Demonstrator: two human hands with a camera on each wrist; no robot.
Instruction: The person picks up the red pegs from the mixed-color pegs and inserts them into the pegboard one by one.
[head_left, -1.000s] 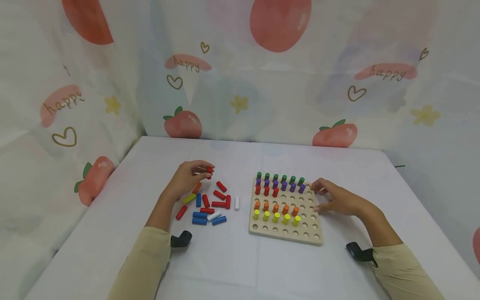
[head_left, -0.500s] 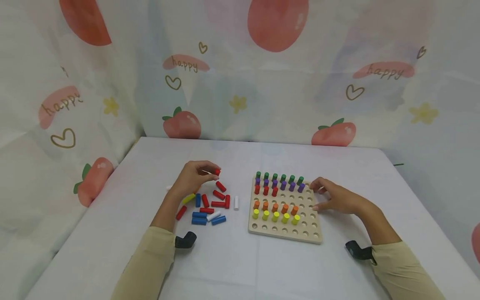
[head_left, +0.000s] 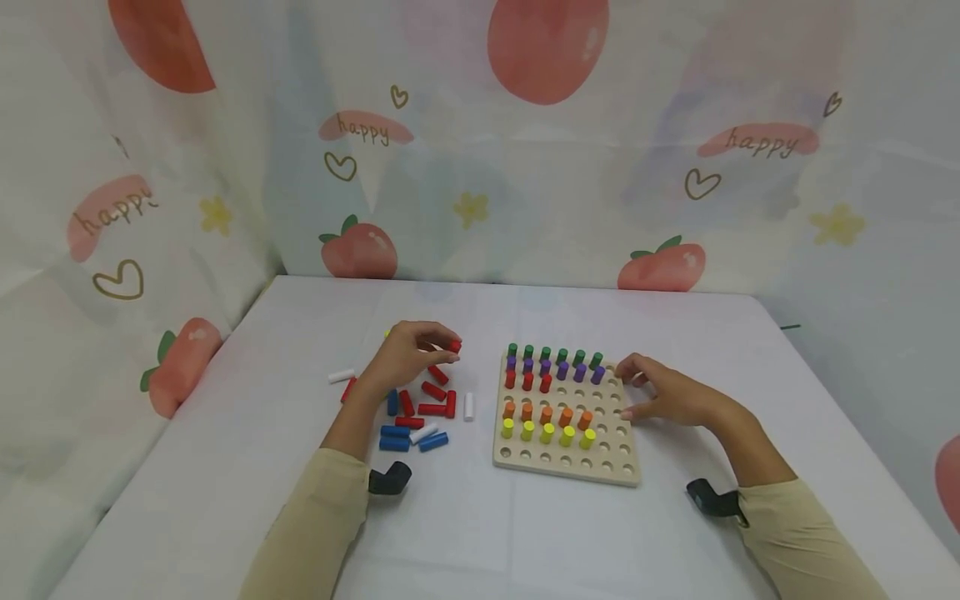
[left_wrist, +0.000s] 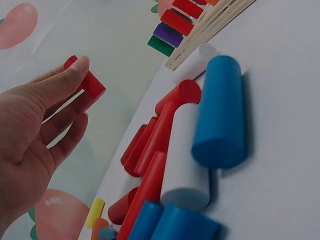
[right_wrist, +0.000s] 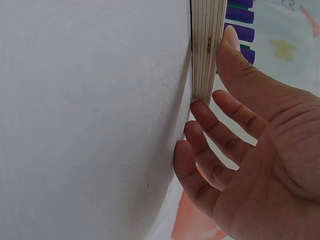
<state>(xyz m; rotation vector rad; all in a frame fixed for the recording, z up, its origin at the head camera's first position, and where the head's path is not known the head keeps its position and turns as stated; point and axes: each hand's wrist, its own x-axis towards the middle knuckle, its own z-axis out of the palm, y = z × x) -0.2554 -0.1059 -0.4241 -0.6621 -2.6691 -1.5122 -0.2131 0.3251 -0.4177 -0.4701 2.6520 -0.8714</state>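
The left hand (head_left: 408, 357) has moved toward three o'clock since a second ago, pinching a red peg (head_left: 455, 345) in mid-air, apart from the pegboard (head_left: 555, 467) at its ten o'clock; the right hand (head_left: 671, 396) rests loosely against its two o'clock edge. Probably light, rigid and slippery, the peg suits a sideways pinch near one end.
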